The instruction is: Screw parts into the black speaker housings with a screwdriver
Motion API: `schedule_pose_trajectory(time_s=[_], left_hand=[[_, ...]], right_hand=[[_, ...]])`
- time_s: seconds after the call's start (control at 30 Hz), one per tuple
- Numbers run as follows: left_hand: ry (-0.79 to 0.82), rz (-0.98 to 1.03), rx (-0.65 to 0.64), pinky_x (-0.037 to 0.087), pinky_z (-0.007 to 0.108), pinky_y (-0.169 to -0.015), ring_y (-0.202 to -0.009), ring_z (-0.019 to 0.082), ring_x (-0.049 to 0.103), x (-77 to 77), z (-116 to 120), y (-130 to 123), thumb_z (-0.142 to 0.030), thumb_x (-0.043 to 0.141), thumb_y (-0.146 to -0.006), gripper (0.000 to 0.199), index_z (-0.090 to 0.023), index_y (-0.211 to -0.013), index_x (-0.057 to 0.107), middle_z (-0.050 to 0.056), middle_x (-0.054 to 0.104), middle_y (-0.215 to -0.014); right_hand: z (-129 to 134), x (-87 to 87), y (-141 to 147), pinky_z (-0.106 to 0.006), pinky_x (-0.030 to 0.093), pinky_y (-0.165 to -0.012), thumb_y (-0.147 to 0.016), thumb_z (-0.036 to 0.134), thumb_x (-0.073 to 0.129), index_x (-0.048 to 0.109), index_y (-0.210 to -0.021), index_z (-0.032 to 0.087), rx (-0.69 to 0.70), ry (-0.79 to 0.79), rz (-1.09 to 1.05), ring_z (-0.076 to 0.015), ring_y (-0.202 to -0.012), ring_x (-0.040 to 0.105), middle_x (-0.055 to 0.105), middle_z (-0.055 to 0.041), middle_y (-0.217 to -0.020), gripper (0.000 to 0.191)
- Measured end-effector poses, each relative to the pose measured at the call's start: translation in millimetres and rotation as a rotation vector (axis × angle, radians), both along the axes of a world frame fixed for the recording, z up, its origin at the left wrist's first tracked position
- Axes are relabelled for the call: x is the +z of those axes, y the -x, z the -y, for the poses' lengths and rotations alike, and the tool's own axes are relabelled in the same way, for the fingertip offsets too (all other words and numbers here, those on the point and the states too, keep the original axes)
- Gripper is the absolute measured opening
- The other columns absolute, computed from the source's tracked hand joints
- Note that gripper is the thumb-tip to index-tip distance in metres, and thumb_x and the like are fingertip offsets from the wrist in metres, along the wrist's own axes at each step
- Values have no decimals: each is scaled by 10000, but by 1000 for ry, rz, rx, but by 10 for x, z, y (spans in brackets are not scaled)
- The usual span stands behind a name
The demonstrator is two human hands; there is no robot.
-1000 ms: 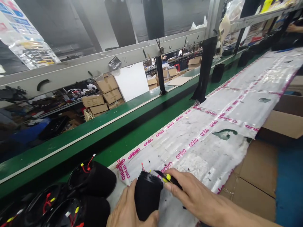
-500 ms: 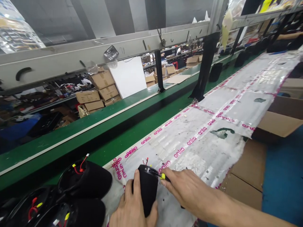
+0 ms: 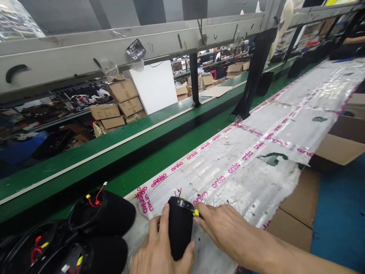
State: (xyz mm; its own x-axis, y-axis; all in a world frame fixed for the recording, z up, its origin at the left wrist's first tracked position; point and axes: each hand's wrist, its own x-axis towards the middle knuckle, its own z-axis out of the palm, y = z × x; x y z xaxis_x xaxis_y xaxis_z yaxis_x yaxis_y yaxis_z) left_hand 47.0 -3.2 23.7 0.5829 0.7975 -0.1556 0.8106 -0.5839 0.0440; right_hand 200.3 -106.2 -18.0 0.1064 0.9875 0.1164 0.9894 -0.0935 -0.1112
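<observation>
My left hand (image 3: pixel 162 243) is wrapped round a black fabric-covered cylinder (image 3: pixel 180 230) that looks like a speaker housing, fingers along its left side and thumb at its lower right. The cylinder leans on the plastic-covered bench, its glossy rim up, with thin red wires and small connectors poking out of the top. In my right hand (image 3: pixel 225 228) is a small tool with a yellow and black handle (image 3: pixel 196 213). The tool reaches the right side of the rim; its tip is too small to make out.
Several similar black housings (image 3: pixel 114 211) with red wires and yellow connectors lie at the lower left. Behind runs a green conveyor (image 3: pixel 137 163) under a metal beam (image 3: pixel 94 45). White sheeting printed "anko" (image 3: pixel 211 163) covers the bench. Open cardboard boxes (image 3: pixel 339 148) stand at right.
The cylinder has shifted slightly right, and my left thumb with it. My right hand keeps the tool at the rim. The whole view has tilted a little.
</observation>
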Motion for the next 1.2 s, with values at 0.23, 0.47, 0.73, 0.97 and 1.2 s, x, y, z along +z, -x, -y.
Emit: schedule_pose_trajectory(time_s=[0.23,0.47,0.73,0.97,1.2], left_hand=[[203,88,-27,520,346,-890,-1092,270,663,-35,-138,25,-372,550,-834,816,-165,-1542,199,89,450,-1509],[85,33,-71,530,323,-699,-904,252,716,-133,-74,-26,-344,544,-836,798,-121,-1532,223,131,494,-1461],[-105,-11,-54,553,370,-701,-854,264,713,-150,136,-120,-329,553,-853,779,-125,-1534,232,136,542,-1399],[-33,-16,-23,553,373,-757,-943,284,701,-100,161,-152,-318,575,-829,803,-162,-1539,232,116,519,-1429],[52,-36,-34,548,365,-711,-886,278,723,-116,20,-101,-332,560,-825,829,-183,-1550,189,128,498,-1455]], right_hand=[[-26,19,-35,-365,157,-481,-1026,218,512,386,-988,224,38,-18,117,-241,-538,559,571,2,-756,131],[-47,55,-75,-367,129,-452,-976,184,570,413,-953,221,65,-22,205,-221,-476,542,579,8,-716,162],[130,26,-136,-341,174,-488,-1013,259,536,462,-960,217,-42,-33,-98,-236,-552,615,614,13,-671,100],[190,-65,-128,-336,233,-520,-1043,278,481,480,-975,226,-57,4,-189,-253,-612,625,640,-4,-769,86],[187,-67,-194,-326,363,-600,-1094,347,281,475,-1020,236,-15,-104,-329,-230,-654,609,607,1,-789,236]])
